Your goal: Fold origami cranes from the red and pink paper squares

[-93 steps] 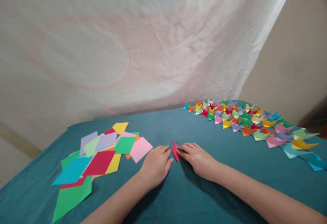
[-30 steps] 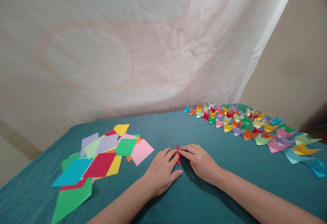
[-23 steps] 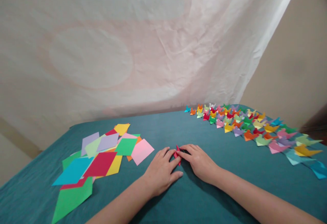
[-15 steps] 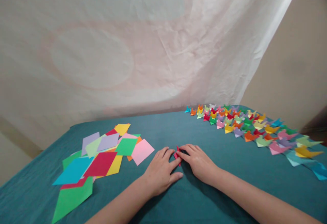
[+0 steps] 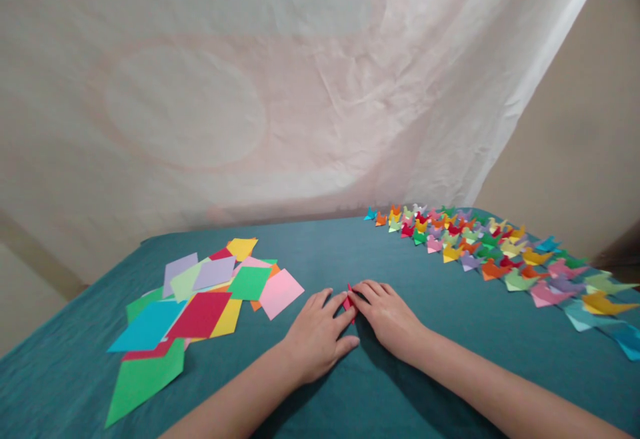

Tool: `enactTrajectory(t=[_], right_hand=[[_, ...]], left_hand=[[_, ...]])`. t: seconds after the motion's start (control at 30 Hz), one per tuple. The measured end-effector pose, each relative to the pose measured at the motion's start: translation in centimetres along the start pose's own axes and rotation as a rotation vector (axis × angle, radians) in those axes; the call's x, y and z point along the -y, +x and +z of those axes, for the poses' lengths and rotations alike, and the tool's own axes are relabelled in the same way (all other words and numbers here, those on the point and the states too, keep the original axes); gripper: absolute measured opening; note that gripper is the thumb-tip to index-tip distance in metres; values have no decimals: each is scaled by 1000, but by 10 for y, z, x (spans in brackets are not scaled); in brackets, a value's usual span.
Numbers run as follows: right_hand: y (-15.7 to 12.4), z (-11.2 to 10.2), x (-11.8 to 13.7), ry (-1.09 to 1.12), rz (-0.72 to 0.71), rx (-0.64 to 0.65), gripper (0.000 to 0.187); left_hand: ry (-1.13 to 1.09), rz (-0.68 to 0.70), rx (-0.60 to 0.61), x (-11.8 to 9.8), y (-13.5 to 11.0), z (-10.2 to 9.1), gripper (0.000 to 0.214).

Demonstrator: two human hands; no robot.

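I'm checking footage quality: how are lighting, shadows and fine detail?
Head view: the pale pinkish fabric backdrop is brightest at upper right; head view: a soft shadow falls on the teal tablecloth beside the right forearm; head view: the small red folded paper is partly covered by the left hand and right hand, its creases too small to tell.

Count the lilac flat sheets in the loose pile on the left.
2: one lilac sheet towards the back left, the other lilac sheet to its right, with a pale green sheet between them. More may be hidden underneath.
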State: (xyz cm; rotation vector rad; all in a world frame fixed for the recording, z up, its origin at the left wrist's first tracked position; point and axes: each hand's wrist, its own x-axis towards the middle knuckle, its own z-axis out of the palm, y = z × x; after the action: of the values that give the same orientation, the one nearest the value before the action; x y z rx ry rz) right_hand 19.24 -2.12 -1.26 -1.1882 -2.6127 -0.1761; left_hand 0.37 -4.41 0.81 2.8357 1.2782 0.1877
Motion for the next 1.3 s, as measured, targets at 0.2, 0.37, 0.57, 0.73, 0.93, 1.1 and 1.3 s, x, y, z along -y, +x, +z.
enactTrajectory(t=[0.2, 0.37, 0.57, 0.73, 0.93, 1.1, 1.3], right_hand=[[13, 2, 6, -132, -12, 28, 27], [26, 1, 8, -180, -11, 47, 20], [36, 0, -4, -153, -10, 78, 20], [19, -3, -25, 63, -16, 134, 47], [-3, -8, -17, 161, -46, 83, 49], [-7, -8, -7, 154, -53, 54, 40], [-9, -9, -8, 158, -60, 48, 38]], left_hand=[[-13, 10, -20, -1, 0, -1, 45], [2, 5, -21, -2, 0, 0, 41], [-17, 18, -45, 0, -1, 1, 47], [-24, -3, -8, 1, -1, -2, 50], [-20, -15, 20, -1, -1, -4, 50], [-27, -9, 38, 0, -1, -7, 50], [-131, 69, 109, 16, -2, -19, 51]])
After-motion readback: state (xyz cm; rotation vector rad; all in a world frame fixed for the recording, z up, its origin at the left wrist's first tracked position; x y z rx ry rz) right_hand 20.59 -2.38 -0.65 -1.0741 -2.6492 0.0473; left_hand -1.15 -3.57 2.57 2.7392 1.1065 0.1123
